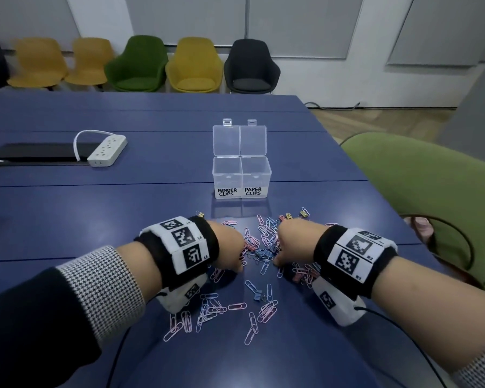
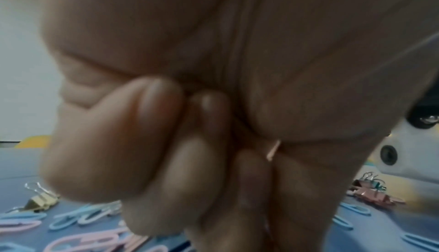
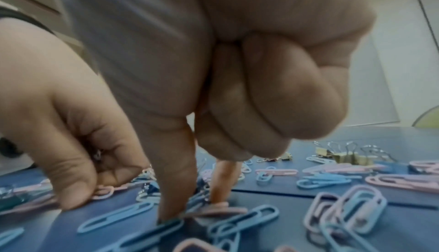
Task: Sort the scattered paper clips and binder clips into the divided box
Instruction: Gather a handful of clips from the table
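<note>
A clear divided box (image 1: 266, 166) stands open on the blue table, labelled BINDER CLIPS on the left and PAPER CLIPS on the right; both compartments look empty. Pink and blue paper clips (image 1: 207, 306) and small binder clips (image 1: 303, 213) lie scattered in front of it. My left hand (image 1: 227, 247) is down in the pile, fingers curled into the palm (image 2: 213, 143); a pink sliver of a clip (image 2: 273, 150) shows in the fist. My right hand (image 1: 287, 245) reaches down, thumb and forefinger (image 3: 194, 205) pinching a pink paper clip (image 3: 213, 210) on the table.
A white power strip (image 1: 107, 151) and a black flat slab (image 1: 37, 154) lie at the far left. A green chair (image 1: 431, 197) stands close by the table's right edge. A row of coloured chairs (image 1: 140, 65) lines the back wall.
</note>
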The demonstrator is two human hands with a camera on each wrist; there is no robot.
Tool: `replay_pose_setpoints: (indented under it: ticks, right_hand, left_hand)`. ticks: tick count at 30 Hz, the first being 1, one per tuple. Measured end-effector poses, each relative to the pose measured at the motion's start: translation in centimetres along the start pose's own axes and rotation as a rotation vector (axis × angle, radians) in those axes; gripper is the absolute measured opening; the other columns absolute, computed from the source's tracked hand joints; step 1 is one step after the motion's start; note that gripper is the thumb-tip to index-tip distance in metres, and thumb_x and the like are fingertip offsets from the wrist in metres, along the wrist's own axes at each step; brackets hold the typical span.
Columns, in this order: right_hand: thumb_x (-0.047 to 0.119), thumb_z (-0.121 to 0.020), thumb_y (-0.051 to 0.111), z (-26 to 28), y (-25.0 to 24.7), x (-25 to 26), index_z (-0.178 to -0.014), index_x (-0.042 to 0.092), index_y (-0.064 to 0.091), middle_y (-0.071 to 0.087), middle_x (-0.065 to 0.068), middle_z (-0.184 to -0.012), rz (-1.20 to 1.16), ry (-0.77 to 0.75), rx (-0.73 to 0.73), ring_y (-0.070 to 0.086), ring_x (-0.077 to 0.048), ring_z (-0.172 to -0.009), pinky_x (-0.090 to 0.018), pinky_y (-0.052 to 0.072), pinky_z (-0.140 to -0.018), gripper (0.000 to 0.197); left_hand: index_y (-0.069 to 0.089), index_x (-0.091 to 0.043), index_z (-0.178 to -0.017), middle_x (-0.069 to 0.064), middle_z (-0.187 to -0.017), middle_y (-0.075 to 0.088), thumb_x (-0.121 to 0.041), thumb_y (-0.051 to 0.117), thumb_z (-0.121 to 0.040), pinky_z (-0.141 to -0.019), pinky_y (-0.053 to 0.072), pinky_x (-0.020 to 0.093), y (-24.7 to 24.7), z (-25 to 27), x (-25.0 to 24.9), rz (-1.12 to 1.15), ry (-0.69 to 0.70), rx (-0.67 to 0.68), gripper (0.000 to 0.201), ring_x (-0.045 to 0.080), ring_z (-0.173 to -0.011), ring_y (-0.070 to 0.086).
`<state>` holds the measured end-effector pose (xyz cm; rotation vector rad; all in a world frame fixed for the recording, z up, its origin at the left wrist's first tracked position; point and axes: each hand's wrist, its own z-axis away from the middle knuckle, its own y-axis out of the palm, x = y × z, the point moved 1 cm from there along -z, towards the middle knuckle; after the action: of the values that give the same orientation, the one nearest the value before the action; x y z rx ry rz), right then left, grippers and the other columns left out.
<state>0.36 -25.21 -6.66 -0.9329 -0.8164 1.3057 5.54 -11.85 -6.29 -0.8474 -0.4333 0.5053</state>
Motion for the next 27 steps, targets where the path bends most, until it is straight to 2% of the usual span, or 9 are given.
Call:
replay_pose_setpoints:
  ticks: [5,9,11,13,16,17,20,24,27]
  right_hand:
    - [0.022,-0.085,0.061,-0.1,0.2,-0.2,-0.052,0.010,0.033,0.034,-0.005,-0.052,-0.017,0.016,0.029,0.031,-0.016,-0.046,-0.023,0.026,-0.042,0.045]
    - [0.023,-0.086,0.057,0.1,0.4,0.1,-0.056,0.010,0.038,0.036,-0.005,-0.057,-0.045,-0.008,0.051,0.033,-0.018,-0.051,-0.023,0.026,-0.044,0.038]
    - [0.021,-0.087,0.051,0.5,0.2,-0.3,-0.067,0.011,0.047,0.046,-0.005,-0.066,-0.167,0.000,0.066,0.041,-0.019,-0.056,-0.022,0.030,-0.045,0.023]
    - [0.015,-0.087,0.044,0.7,-0.1,-1.1,-0.069,0.017,0.045,0.044,-0.003,-0.062,-0.507,0.032,0.109,0.037,-0.017,-0.048,-0.019,0.028,-0.040,0.018]
    - [0.018,-0.088,0.039,1.0,-0.4,-2.6,-0.062,0.020,0.034,0.026,0.004,-0.047,-1.228,0.101,0.167,0.015,-0.009,-0.035,-0.012,0.013,-0.039,0.027]
    - [0.020,-0.090,0.037,1.0,-0.6,-3.2,-0.060,0.020,0.032,0.023,0.006,-0.045,-1.395,0.092,0.176,0.013,-0.007,-0.033,-0.010,0.011,-0.038,0.030]
    - [0.017,-0.091,0.032,1.0,-1.2,-4.3,-0.059,0.017,0.032,0.031,0.004,-0.045,-1.659,0.024,0.232,0.017,-0.003,-0.029,-0.010,0.008,-0.036,0.032]
    - [0.004,-0.089,0.033,0.4,-1.9,-5.6,-0.067,0.005,0.048,0.053,-0.010,-0.064,-1.588,0.013,0.289,0.033,-0.006,-0.033,-0.009,0.016,-0.031,0.027]
    - [0.003,-0.090,0.040,-0.5,-2.3,-6.3,-0.069,0.004,0.052,0.055,-0.008,-0.063,-1.254,0.051,0.377,0.044,-0.009,-0.037,-0.012,0.026,-0.033,0.025]
  left_hand:
    - [0.057,-0.009,-0.090,0.006,-0.074,0.049,-0.025,0.041,-0.096,-0.050,0.033,0.027,-0.2,0.3,-0.3,-0.074,0.047,-0.015,0.024,0.022,-0.063,0.045]
    - [0.059,-0.005,-0.092,0.006,-0.081,0.051,-0.023,0.041,-0.094,-0.053,0.033,0.027,-0.4,1.0,-0.2,-0.012,0.063,-0.026,0.025,0.023,-0.073,0.046]
    - [0.052,-0.012,-0.079,0.002,-0.072,0.047,-0.025,0.042,-0.094,-0.054,0.034,0.026,-0.5,1.2,0.7,0.155,0.077,-0.055,0.022,0.019,-0.066,0.043]
    - [0.043,-0.017,-0.065,-0.001,-0.063,0.042,-0.024,0.047,-0.088,-0.052,0.032,0.023,-0.4,1.4,2.0,0.576,0.112,-0.058,0.024,0.015,-0.054,0.036]
    - [0.033,-0.018,-0.059,-0.003,-0.052,0.032,-0.018,0.049,-0.074,-0.037,0.016,0.015,0.1,1.6,4.3,1.595,0.228,0.028,0.022,0.009,-0.040,0.022]
    - [0.032,-0.018,-0.058,-0.003,-0.050,0.030,-0.018,0.047,-0.074,-0.035,0.012,0.014,0.2,1.6,5.0,1.833,0.264,0.047,0.023,0.007,-0.037,0.021]
    - [0.033,-0.016,-0.048,-0.003,-0.047,0.030,-0.019,0.042,-0.078,-0.031,0.014,0.015,0.3,1.3,6.3,2.269,0.291,0.027,0.031,0.007,-0.033,0.025]
    - [0.039,-0.011,-0.054,0.002,-0.054,0.040,-0.011,0.038,-0.073,-0.028,0.023,0.012,0.1,0.6,6.6,2.327,0.136,0.018,0.018,0.009,-0.035,0.033]
    - [0.042,-0.009,-0.064,0.003,-0.057,0.040,-0.008,0.033,-0.080,-0.030,0.022,0.012,-1.5,-0.4,6.7,1.962,-0.047,0.115,0.019,0.009,-0.038,0.034]
